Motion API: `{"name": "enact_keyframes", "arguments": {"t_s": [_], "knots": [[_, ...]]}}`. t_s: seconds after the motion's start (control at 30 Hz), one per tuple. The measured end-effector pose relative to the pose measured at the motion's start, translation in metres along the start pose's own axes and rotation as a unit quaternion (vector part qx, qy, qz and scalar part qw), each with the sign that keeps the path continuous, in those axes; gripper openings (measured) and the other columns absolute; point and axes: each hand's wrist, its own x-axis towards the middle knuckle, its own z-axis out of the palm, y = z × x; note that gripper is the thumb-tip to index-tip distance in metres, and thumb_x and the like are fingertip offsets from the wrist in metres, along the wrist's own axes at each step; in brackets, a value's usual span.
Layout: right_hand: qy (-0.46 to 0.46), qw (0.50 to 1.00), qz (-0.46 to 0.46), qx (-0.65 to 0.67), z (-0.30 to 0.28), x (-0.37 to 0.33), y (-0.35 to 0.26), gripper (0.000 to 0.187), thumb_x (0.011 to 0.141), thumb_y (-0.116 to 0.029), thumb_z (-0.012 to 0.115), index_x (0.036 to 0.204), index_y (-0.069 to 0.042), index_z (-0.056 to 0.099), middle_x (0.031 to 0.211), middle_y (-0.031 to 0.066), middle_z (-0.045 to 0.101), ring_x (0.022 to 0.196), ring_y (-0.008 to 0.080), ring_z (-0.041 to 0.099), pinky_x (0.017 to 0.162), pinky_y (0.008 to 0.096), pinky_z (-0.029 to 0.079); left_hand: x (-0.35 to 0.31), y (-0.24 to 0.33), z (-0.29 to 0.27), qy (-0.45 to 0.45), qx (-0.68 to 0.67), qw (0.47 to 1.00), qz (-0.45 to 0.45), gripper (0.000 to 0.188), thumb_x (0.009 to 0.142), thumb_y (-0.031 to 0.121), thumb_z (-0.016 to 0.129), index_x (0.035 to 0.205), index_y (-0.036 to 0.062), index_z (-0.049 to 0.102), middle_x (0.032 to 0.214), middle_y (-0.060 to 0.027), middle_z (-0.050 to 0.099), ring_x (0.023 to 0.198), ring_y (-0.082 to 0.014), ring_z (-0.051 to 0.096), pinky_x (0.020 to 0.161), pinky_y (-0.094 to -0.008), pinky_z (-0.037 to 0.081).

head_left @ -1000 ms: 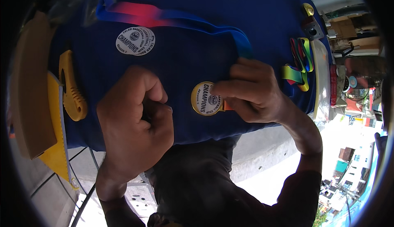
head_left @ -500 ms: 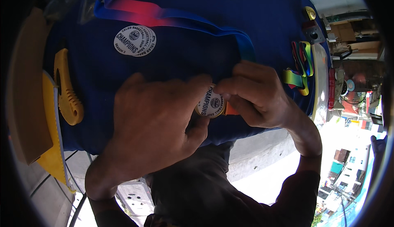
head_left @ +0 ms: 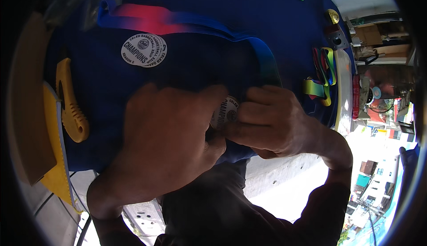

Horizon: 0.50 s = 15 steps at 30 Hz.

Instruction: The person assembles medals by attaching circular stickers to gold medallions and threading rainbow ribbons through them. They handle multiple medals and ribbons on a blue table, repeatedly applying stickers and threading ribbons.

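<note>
Between my hands is a round medal (head_left: 220,112) with a white printed round sticker on its face. Closed around its left side, my left hand (head_left: 169,132) has the thumb and index finger at the rim. My right hand (head_left: 275,121) is curled, its fingertips pressed to the sticker's lower right part and covering it. A blue and red ribbon (head_left: 200,22) runs over the dark blue cloth and down behind my right hand; its join to the medal is hidden. Loose round white stickers (head_left: 138,52) lie overlapping beyond my left hand.
At the left lie a yellow utility knife (head_left: 71,104), a yellow sheet (head_left: 53,144) and a cardboard box (head_left: 29,112). A clear plastic bag (head_left: 100,1) is at the back left. Multicoloured ribbons (head_left: 328,75), a metal block with a hole (head_left: 337,39) and a gold-coloured piece (head_left: 332,16) sit at the right.
My right hand has moved slightly down and left across the medal, its fingers now lower on the sticker and covering more of it. My left hand keeps its hold.
</note>
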Motion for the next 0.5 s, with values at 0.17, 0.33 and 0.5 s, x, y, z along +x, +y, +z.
{"name": "enact_keyframes", "arguments": {"t_s": [0.17,0.33,0.5], "knots": [[-0.011,0.999,-0.03,-0.011,-0.001,0.007,0.0,0.019,0.072,-0.014,0.075,0.09,-0.016,0.07,0.078,-0.0023,0.053,0.069,0.0173,0.056,0.052,0.0343,0.046,0.002,-0.001,0.0,-0.01,0.007,1.0,-0.001,0.046,0.064,0.015,0.085,0.108,0.012,0.074,0.062,-0.0089,0.064,0.06,-0.0284,0.068,0.062,-0.0396,0.051],[-0.041,0.999,-0.003,0.001,-0.008,0.019,0.0,0.023,0.07,-0.015,0.073,0.093,-0.016,0.07,0.079,-0.0013,0.055,0.067,0.0173,0.06,0.053,0.0344,0.048,0.003,0.0,0.0,-0.023,-0.009,1.0,-0.016,0.045,0.064,0.016,0.086,0.107,0.0127,0.074,0.061,-0.0091,0.063,0.058,-0.0286,0.067,0.063,-0.0402,0.05],[-0.001,0.999,0.033,-0.018,-0.009,0.013,0.009,0.023,0.071,-0.015,0.071,0.094,-0.016,0.071,0.076,-0.001,0.054,0.063,0.0184,0.06,0.05,0.0349,0.048,0.003,0.002,-0.001,-0.023,0.0,0.999,-0.022,0.043,0.064,0.015,0.085,0.106,0.0133,0.075,0.06,-0.008,0.062,0.057,-0.0284,0.066,0.064,-0.0399,0.049]]}}
